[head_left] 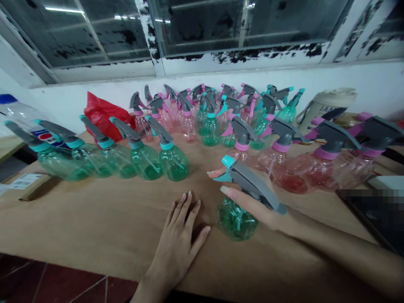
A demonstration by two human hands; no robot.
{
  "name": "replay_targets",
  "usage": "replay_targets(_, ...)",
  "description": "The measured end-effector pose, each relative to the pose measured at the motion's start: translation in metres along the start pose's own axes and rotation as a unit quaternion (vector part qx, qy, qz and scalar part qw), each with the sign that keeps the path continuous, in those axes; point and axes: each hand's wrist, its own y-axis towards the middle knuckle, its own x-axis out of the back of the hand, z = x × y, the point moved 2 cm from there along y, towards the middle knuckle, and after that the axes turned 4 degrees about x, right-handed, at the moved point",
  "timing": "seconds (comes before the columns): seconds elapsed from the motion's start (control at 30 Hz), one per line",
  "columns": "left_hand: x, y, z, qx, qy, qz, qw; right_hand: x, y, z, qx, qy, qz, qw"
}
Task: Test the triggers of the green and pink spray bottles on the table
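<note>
My right hand is wrapped round the neck of a green spray bottle with a grey and turquoise trigger head, its nozzle pointing left and away. Parts of the fingers are hidden behind the bottle's head. My left hand lies flat on the wooden table, fingers spread and holding nothing. Beyond it, to the left, stands a row of green spray bottles. A row of pink spray bottles stands on the right, just past my right hand.
Many more pink and green spray bottles crowd the back by the wall. A red plastic bag, a large Pepsi bottle and a cardboard box are at the left. At the back right stands a beige fabric bag.
</note>
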Motion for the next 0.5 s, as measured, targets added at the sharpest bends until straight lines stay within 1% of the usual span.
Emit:
replay_targets(0.37, -0.0002, 0.0001, -0.0008, -0.001, 0.003, 0.002, 1.0, -0.0001, 0.0002, -0.0007, -0.01, 0.005, 0.007, 1.0)
replay_targets(0.5, -0.001, 0.0003, -0.0002, -0.005, 0.011, 0.002, 1.0, -0.0014, -0.0003, -0.004, 0.006, 0.021, 0.01, 1.0)
